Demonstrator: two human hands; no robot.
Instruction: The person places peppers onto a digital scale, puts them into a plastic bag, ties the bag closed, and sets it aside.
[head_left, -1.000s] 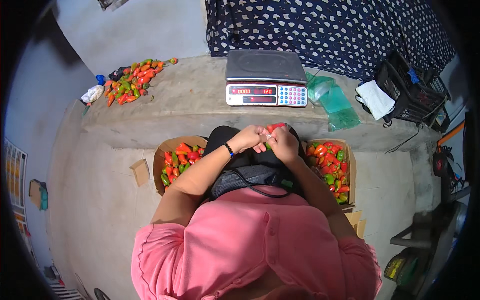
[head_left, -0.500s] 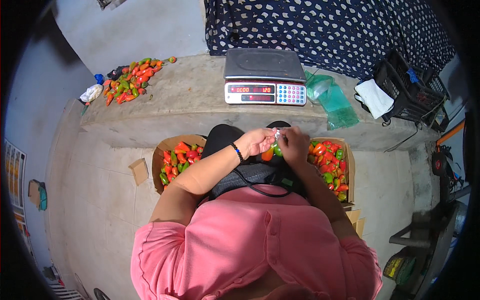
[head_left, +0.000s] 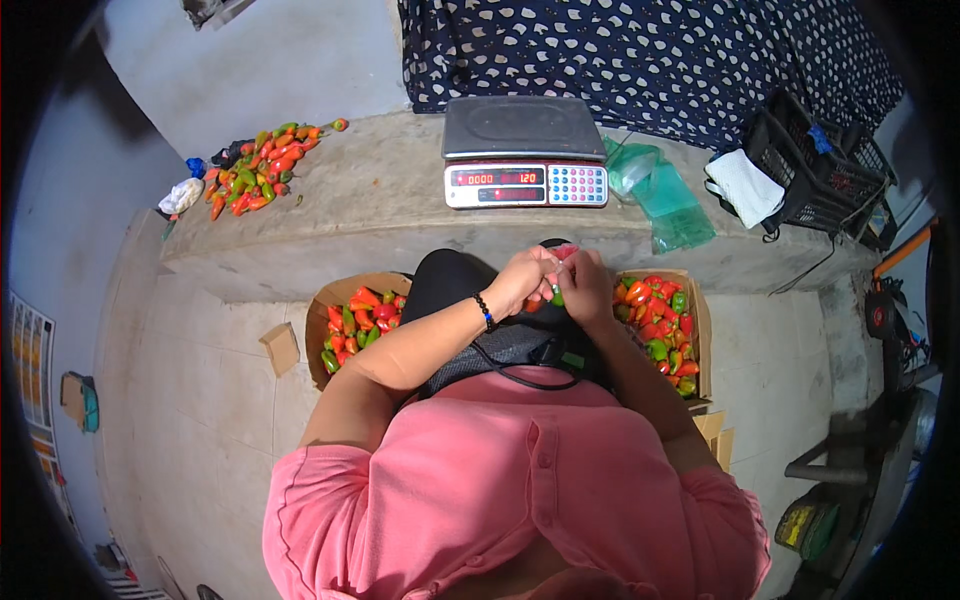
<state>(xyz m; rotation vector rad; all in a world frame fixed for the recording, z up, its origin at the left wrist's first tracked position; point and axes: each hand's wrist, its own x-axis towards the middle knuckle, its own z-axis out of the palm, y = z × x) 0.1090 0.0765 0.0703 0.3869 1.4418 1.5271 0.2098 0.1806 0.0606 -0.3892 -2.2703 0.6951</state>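
Over my lap, my left hand (head_left: 522,282) and my right hand (head_left: 587,288) meet, fingers closed on the gathered neck of a small plastic bag (head_left: 567,251). A reddish bit of the bag sticks up above the fingertips. Beneath them a green pepper (head_left: 558,298) and some orange show in the bag; the rest hides behind my hands. Beyond my knees, a digital scale (head_left: 525,130) with a bare metal plate stands on a concrete ledge (head_left: 370,205).
Cardboard boxes of red and green peppers flank my legs, a left box (head_left: 318,310) and a right box (head_left: 703,330). On the ledge lie a pepper pile (head_left: 262,165), green plastic bags (head_left: 665,200), a white cloth (head_left: 748,187) and black crates (head_left: 820,170).
Both hands have drawn closer together at the bag's neck. A reddish part of the bag now shows above the fingers, and less of the peppers is visible below.
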